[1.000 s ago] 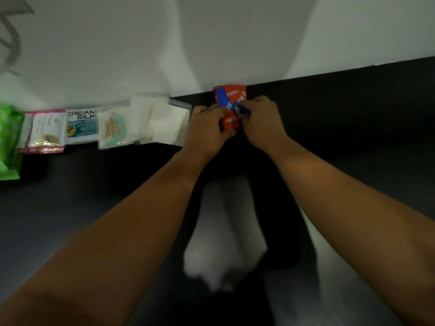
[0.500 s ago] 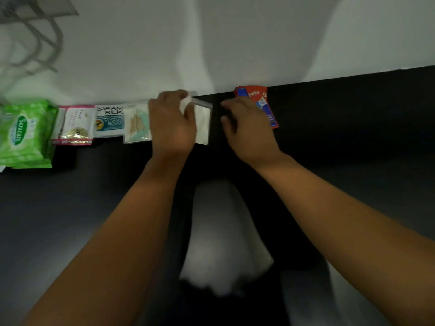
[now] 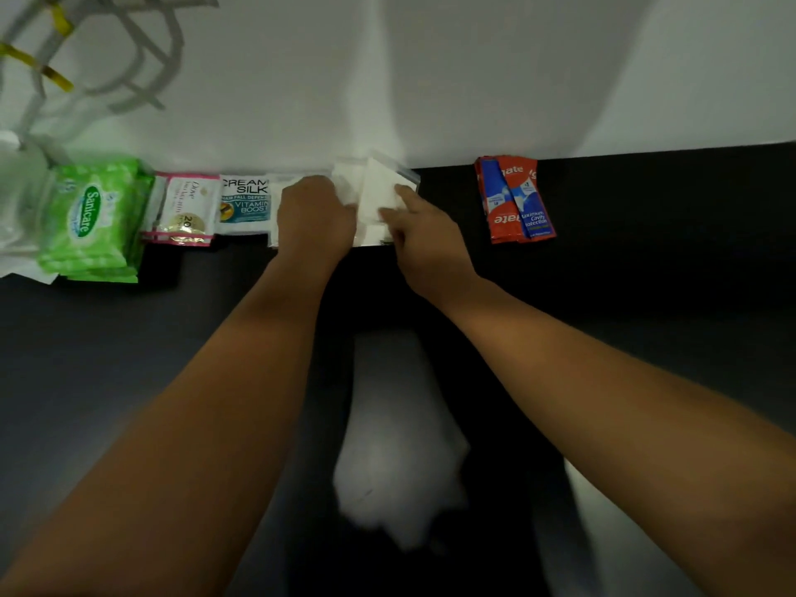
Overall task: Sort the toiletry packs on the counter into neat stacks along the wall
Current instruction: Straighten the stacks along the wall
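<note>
- Along the foot of the wall [image 3: 430,79], on the dark table [image 3: 646,303], the packs sit in a row. At far left is a green wipes pack [image 3: 88,217], then a Dove sachet [image 3: 185,209], a Cream Silk sachet [image 3: 243,204] and the clear-bagged white packs [image 3: 381,187]. Across a bare gap lie the toothpaste sachets [image 3: 514,200].
- Both hands are at the clear-bagged white packs, which lie between them and just ahead of them, toward the wall.
- The right hand [image 3: 424,234] is at the pile's right edge. Of its fingers [image 3: 402,193], the foremost is stretched straight onto the top pack and the others are loosely bent. No grip shows.
- The left hand [image 3: 316,217] lies knuckles-up over the pile's left part. Its fingers bend down out of sight, so I cannot tell whether it grips the packs or only presses on them.
- The top pack sits turned against those beneath it, with a corner jutting toward the right. The neighbouring sachets lie square, their long sides running from the wall toward the person.
- The step in hand looks like squaring this pile. The next move likely turns on that jutting corner, which is nearest the right hand. A nudge leftward would meet the left hand as a stop.
- The toothpaste sachets are slightly fanned, with their long axis running from wall to person. They are well apart from the pile and nearer the right hand.
- Pale cables [image 3: 129,71] hang on the wall at top left. A pale shape [image 3: 387,445] between the forearms is too blurred to name.
</note>
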### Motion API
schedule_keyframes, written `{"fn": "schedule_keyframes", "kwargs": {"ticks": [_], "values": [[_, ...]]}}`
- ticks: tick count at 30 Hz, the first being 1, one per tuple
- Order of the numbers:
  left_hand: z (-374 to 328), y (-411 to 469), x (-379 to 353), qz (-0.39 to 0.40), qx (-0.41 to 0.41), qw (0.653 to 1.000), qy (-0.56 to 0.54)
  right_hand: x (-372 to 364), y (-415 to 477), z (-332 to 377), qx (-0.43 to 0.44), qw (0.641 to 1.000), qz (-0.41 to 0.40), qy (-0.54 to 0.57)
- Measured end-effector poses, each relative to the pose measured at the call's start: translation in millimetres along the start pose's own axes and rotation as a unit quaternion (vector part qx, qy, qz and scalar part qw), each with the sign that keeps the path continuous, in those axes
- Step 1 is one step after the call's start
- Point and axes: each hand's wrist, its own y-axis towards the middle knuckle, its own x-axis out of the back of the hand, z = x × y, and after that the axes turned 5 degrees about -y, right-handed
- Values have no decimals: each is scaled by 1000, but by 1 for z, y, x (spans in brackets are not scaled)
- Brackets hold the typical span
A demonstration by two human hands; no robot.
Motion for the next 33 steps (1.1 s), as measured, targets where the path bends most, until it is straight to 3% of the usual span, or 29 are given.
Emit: {"fn": "schedule_keyframes", "kwargs": {"ticks": [6,9,12,15,24,29,33], "values": [[7,5,6,-11,68,995,-78,-6,3,-1,13,999,28,15],[5,3,4,6,58,997,-58,-4,0,7,42,999,20,4],[0,0,3,18,53,998,-33,1,4,18,-42,990,-18,136],[-5,-4,2,24,54,998,-37,6,12,26,-132,965,2,226],[-10,-22,-1,32,47,995,-83,11,-2,25,-174,964,20,198],[-2,-67,-11,-3,-13,976,-216,7,-44,24,-153,972,-19,179],[-10,-104,-10,6,7,974,-226,10,-72,19,-166,968,-28,184]]}}
